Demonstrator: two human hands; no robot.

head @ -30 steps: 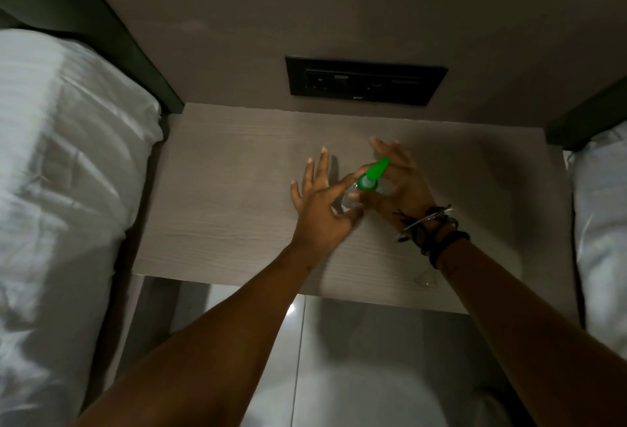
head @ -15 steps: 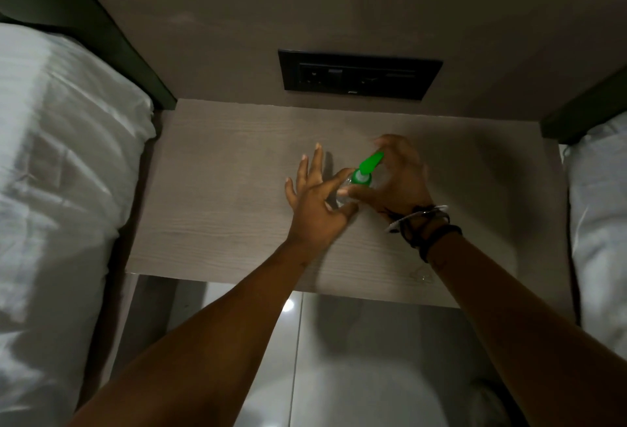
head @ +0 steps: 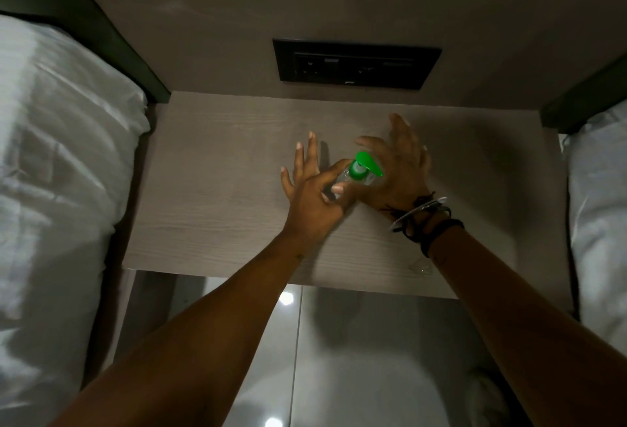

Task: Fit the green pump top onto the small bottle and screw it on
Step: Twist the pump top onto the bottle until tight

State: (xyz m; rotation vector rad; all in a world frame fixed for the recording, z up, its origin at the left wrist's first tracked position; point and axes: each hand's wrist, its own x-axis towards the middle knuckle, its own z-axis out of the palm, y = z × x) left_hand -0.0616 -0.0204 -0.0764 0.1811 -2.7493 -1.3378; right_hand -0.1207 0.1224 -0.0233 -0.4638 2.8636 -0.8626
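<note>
Two hands meet over the middle of the surface (head: 217,168), just in front of the socket panel (head: 356,63) on the wall. The bottle (head: 342,177) stands there between them, small and clear, upright as far as I can tell, mostly hidden by fingers. The pump top (head: 361,167) sits on its neck, the collar squarely over the mouth and the spout pointing away to the right, toward the right hand (head: 397,172).

The left hand (head: 312,196) pinches the bottle's body with thumb and forefinger; its other fingers are spread out flat, holding nothing. The right hand curls round the green collar from the far side, thumb on the near side touching it, fingers half open and arched over the spout. Both grips are close, but the right one is on the part that must turn.

The bottle's long axis runs up toward the camera, so the twist has to go round that line. I judge the top is seated and the screwing is under way or about to begin; how tight it is I cannot tell.
</note>
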